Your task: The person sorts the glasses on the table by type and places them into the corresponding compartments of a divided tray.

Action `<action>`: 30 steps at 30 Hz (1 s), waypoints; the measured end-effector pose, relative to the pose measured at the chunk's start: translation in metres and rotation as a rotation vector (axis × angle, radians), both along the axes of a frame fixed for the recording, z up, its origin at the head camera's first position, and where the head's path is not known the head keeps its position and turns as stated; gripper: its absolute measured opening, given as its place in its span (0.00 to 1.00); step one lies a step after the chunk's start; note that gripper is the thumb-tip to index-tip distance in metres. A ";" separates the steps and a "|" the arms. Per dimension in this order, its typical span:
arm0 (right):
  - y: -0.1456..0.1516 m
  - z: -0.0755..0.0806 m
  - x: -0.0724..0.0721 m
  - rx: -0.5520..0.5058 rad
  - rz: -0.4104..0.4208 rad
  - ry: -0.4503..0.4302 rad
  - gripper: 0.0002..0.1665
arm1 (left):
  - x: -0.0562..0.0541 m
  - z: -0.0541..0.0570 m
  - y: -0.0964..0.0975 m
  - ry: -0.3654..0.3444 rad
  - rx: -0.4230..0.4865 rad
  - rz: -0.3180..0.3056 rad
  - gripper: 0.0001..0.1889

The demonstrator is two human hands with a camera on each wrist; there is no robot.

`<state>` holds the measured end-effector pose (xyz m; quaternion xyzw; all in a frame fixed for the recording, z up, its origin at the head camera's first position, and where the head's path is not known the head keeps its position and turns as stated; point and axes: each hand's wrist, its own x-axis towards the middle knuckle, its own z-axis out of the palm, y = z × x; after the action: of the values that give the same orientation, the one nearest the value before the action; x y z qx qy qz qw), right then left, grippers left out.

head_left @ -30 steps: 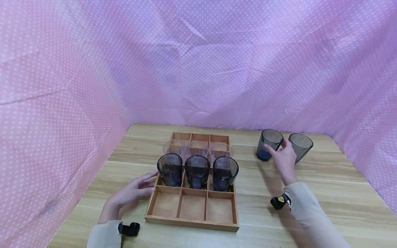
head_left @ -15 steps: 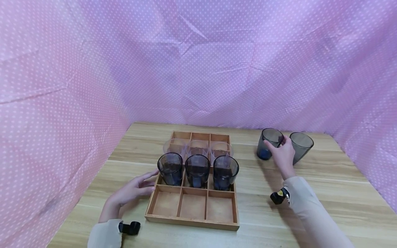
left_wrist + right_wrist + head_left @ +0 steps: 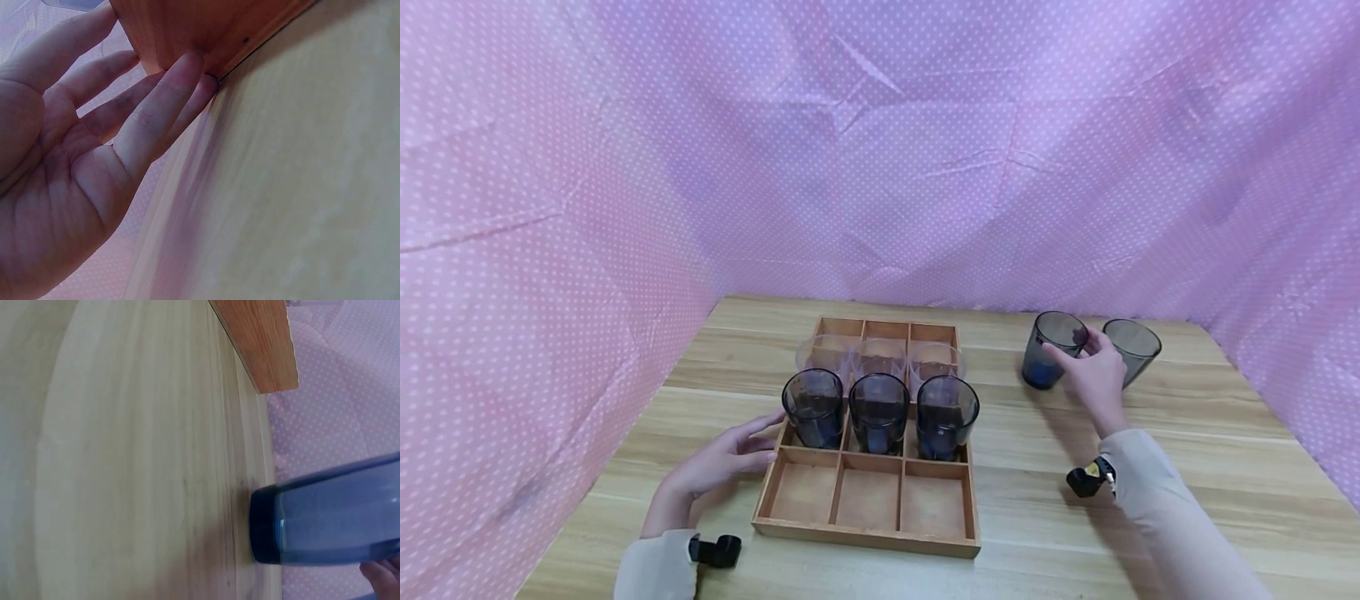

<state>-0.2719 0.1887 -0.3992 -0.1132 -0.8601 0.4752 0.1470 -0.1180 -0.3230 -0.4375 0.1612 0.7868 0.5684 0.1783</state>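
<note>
At the back right of the table, my right hand (image 3: 1099, 377) holds a smoky grey drinking glass (image 3: 1043, 354) by its near right side, close to the rim. The glass is upright; its dark base (image 3: 265, 526) sits low by the tabletop in the right wrist view. A second smoky glass (image 3: 1137, 343) stands just right of that hand, partly hidden by it. My left hand (image 3: 718, 460) touches the left side of a wooden compartment tray (image 3: 865, 540), its fingertips (image 3: 187, 69) against the tray wall in the left wrist view.
Three smoky glasses (image 3: 878, 417) stand in a row across the tray's middle. Behind them are three clear cups (image 3: 932, 357). The front compartments (image 3: 867, 497) show bare wood. Pink dotted cloth (image 3: 880, 183) surrounds the wooden table (image 3: 1030, 533).
My right hand and forearm have shifted slightly to the right, with the fingers still at the same glass. The left hand, the tray and the other glasses stay where they were.
</note>
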 end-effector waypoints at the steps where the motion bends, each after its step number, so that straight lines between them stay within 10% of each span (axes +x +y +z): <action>1: 0.001 0.001 0.001 -0.001 0.006 -0.005 0.43 | 0.000 0.000 0.000 -0.004 0.001 0.003 0.37; 14: 0.009 0.012 0.027 -0.034 0.166 -0.018 0.46 | -0.001 -0.001 0.001 -0.005 -0.017 0.017 0.38; 30: 0.007 0.022 0.095 -0.042 0.285 0.089 0.40 | -0.001 0.001 0.000 -0.021 -0.049 0.037 0.37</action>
<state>-0.1772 0.1960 -0.3773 0.0285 -0.8499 0.5138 0.1137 -0.1191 -0.3225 -0.4360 0.1364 0.8016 0.5537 0.1799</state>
